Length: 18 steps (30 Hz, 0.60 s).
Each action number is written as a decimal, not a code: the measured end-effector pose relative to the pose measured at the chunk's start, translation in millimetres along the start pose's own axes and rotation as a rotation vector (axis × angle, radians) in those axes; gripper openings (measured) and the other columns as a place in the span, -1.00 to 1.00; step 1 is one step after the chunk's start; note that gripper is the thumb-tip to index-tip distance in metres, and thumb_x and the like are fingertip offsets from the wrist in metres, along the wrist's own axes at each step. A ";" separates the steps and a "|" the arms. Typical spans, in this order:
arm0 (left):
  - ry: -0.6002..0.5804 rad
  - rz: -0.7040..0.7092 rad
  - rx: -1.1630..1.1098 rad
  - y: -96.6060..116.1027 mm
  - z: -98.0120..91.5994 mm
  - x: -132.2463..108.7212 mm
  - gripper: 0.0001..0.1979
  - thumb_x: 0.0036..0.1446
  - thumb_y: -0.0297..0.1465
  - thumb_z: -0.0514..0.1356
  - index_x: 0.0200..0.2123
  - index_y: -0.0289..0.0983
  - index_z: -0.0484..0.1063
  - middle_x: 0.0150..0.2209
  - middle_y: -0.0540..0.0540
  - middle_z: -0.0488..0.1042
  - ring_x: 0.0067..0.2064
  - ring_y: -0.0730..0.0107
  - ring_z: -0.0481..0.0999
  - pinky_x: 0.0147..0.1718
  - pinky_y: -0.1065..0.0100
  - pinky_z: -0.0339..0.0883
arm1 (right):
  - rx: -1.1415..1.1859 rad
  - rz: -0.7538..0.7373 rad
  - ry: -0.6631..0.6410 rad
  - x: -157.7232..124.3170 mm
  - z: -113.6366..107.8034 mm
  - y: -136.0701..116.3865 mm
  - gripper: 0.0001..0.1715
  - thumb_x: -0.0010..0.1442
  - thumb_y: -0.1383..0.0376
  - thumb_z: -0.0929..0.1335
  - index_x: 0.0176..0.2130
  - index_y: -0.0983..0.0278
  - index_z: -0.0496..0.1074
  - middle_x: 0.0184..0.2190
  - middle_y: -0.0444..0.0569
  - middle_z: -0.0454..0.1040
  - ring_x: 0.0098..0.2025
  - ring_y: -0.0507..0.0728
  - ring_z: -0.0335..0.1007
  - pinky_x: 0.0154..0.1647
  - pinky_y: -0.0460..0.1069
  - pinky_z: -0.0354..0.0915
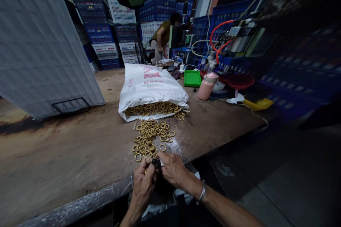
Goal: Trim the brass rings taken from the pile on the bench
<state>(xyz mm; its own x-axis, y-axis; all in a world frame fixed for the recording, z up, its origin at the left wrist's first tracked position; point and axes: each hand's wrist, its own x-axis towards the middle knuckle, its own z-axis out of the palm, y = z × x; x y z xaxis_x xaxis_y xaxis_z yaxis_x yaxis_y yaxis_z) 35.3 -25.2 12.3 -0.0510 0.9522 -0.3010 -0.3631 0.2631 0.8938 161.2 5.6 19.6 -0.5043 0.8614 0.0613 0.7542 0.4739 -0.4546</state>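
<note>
Both hands meet at the table's front edge. My left hand point(142, 182) is closed in a pinch; a bit of a brass-coloured ring point(146, 171) shows between its fingers, mostly hidden. My right hand point(174, 170) is closed on a small black tool with a white part point(156, 162), whose black end touches the left fingertips. Just beyond the hands lies a loose pile of brass-coloured rings point(149, 131). Behind it, a white woven sack point(154, 85) with red print lies on its side, its mouth towards me and full of the same rings.
A grey-white padded panel point(48, 42) stands at the left of the wooden table point(80, 159). To the right are a green tray point(192, 78), a pink bottle point(207, 87), a red dish point(239, 81) and a yellow scoop point(258, 104). Further back, a person point(161, 35) bends near stacked crates point(102, 33).
</note>
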 end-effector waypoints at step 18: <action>-0.076 -0.202 -0.171 8.0 -5.1 -18.8 -0.73 -0.02 -0.20 0.17 -0.46 -0.33 0.34 -0.61 0.06 0.29 -0.65 0.66 0.14 -0.71 0.59 -0.06 | -0.067 0.277 0.115 17.8 2.8 28.9 -0.80 0.13 0.24 0.22 -0.19 0.22 0.23 -0.28 -0.04 0.40 -0.27 0.10 0.30 -0.34 -0.08 0.03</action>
<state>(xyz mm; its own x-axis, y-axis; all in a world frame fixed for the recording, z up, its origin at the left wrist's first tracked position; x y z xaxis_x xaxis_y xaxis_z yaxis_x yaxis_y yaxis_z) 28.6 -41.8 23.4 0.1059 0.8935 -0.4363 -0.5106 0.4254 0.7472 172.9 34.1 5.1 -0.2277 0.9727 0.0451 0.8844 0.2260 -0.4083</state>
